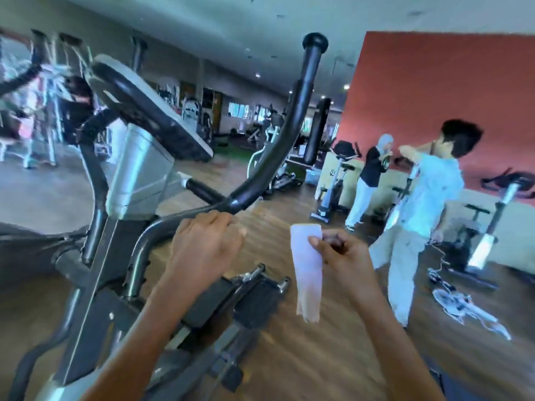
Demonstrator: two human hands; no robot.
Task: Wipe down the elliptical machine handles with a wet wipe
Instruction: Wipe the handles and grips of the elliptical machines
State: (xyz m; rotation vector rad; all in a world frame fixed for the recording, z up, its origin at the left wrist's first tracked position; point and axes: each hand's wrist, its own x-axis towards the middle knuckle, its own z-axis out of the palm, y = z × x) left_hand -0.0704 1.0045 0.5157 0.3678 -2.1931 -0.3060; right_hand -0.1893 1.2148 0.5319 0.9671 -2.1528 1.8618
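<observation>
A: While left hand (207, 246) is curled around the black tubular handle (292, 123), where's the wet wipe (307, 270)?
B: Right hand (344, 251), thumb-and-finger pinch at its top edge. Thin white strip, hanging limp over the wood floor (333, 357).

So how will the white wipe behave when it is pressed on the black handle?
The wipe is probably limp: pinched at its top by the right hand, it hangs straight down. It looks thin, so it would likely wrap around the handle.
</observation>
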